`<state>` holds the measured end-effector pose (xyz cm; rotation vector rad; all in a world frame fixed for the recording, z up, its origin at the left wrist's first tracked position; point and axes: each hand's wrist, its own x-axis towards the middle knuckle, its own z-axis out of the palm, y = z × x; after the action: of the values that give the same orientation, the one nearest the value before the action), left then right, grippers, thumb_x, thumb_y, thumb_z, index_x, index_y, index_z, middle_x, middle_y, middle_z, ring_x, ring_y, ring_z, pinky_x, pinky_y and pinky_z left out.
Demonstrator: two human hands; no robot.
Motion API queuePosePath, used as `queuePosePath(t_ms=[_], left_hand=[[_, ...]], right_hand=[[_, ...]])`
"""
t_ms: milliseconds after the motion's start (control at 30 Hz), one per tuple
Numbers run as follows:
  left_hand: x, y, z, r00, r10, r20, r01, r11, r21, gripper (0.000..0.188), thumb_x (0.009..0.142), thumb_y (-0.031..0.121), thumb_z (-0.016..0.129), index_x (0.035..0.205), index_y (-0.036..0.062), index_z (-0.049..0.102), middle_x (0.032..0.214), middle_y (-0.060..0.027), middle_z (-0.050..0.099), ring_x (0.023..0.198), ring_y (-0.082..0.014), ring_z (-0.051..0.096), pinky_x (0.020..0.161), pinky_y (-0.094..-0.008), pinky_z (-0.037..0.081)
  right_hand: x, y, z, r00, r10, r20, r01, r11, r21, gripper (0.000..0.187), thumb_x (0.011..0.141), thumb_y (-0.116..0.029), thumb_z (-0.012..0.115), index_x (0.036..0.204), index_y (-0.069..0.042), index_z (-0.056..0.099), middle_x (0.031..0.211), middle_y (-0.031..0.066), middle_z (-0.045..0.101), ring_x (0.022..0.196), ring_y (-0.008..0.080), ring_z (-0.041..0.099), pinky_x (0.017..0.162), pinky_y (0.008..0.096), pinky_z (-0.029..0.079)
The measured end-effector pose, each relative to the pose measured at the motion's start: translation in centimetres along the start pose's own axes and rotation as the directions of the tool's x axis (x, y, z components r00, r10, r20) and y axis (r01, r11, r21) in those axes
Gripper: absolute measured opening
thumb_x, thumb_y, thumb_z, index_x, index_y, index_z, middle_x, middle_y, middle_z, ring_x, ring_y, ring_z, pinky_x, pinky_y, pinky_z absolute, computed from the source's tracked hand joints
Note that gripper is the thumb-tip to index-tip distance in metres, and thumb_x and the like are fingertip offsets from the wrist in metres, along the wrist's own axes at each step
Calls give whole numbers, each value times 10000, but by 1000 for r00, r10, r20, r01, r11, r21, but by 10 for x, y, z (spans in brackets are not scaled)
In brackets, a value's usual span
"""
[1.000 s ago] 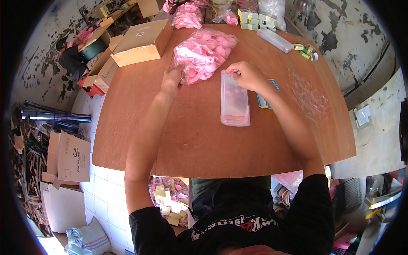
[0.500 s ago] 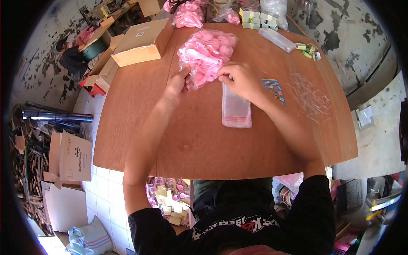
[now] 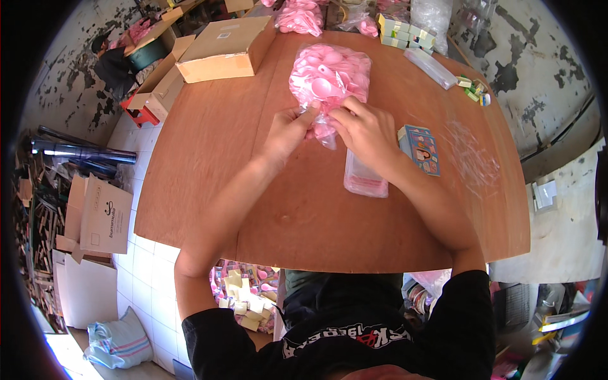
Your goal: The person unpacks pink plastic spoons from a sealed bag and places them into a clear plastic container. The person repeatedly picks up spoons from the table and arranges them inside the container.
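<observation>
A clear plastic bag (image 3: 332, 66) full of pink plastic spoons lies on the brown table, its gathered mouth toward me. My left hand (image 3: 288, 132) pinches the left side of that mouth. From the right, my right hand (image 3: 368, 130) grips the same bunched plastic, fingers bent and close to the left ones. A twisted end of the bag sticks out below the fingers. Beneath my right wrist is a stack of clear plastic sleeves (image 3: 366, 183), partly covered by the hand. Blue printed cards (image 3: 423, 152) lie just right of that wrist.
Thin clear strips (image 3: 472, 158) are scattered at the right. A long clear packet (image 3: 430, 68), small green-and-white boxes (image 3: 405, 33) and small yellow-green pieces (image 3: 475, 92) sit at the far right. A cardboard box (image 3: 225, 50) occupies the far left. Another person (image 3: 114, 69) sits beyond it.
Both hands have come together at the bag's near end, where the plastic is now bunched. The bag has turned, with its mouth facing me. More of the blue cards shows.
</observation>
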<state>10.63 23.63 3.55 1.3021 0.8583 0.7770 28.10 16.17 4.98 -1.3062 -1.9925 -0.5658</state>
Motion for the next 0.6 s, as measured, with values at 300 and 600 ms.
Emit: queuePosePath(t_ms=[300, 600], left_hand=[[-5, -14, -1, 972, 236, -10, -236, 971, -46, 249, 907, 268, 706, 953, 38, 622, 896, -40, 654, 774, -125, 615, 745, -278, 499], [-27, 7, -5, 188, 818, 543, -619, -331, 712, 236, 683, 65, 734, 916, 90, 707, 921, 3, 609, 799, -153, 554, 686, -314, 387]], right_hand=[[0, -1, -3, 986, 163, -12, -159, 974, 164, 61, 733, -115, 732, 774, -95, 691, 742, 33, 607, 621, 261, 630, 533, 377, 479], [-1, 3, -7, 978, 200, 61, -208, 961, 181, 92, 758, -112, 709, 843, -78, 716, 807, 44, 651, 661, 271, 641, 577, 371, 493]])
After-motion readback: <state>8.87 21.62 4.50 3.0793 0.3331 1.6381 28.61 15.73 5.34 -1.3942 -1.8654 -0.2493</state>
